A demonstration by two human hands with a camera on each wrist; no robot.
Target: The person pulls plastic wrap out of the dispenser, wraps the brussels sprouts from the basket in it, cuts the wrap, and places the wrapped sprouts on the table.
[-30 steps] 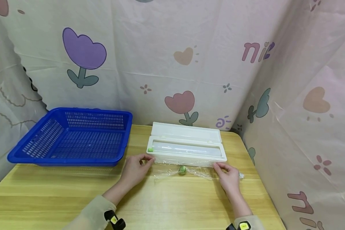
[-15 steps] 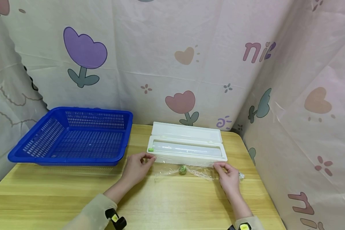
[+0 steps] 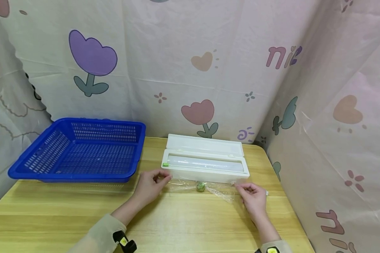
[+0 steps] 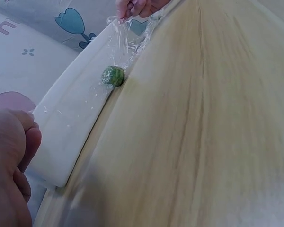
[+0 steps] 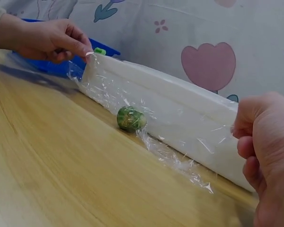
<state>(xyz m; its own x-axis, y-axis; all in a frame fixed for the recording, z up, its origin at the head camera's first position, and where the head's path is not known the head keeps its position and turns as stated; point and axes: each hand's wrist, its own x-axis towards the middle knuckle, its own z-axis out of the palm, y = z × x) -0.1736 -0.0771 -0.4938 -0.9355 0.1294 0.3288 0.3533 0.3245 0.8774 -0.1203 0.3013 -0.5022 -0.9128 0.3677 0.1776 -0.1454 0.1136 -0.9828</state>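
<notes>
A small round green vegetable (image 3: 201,186), much like a Brussels sprout with a pale end in the right wrist view, lies in clear cling film (image 5: 161,147). My left hand (image 3: 150,186) pinches the film's left corner between thumb and forefinger. At the opposite corner, my right hand (image 3: 254,198) pinches the film too. The sheet stretches between both hands, its near edge crumpled along the table. Right behind it stands a white cling film box (image 3: 206,175) with its lid raised and a film roll (image 3: 206,163) inside. A green slider (image 5: 100,50) sits at the box's left end.
A blue plastic basket (image 3: 79,175) stands at the left of the wooden table (image 3: 190,225). A patterned curtain (image 3: 164,70) hangs behind the table and along its right side. Something small and pale (image 3: 266,193) shows just beyond my right hand.
My right hand has shifted slightly toward me and away from the box, drawing its film corner along. The left hand stays nearly still. The green vegetable appears turned a little.
</notes>
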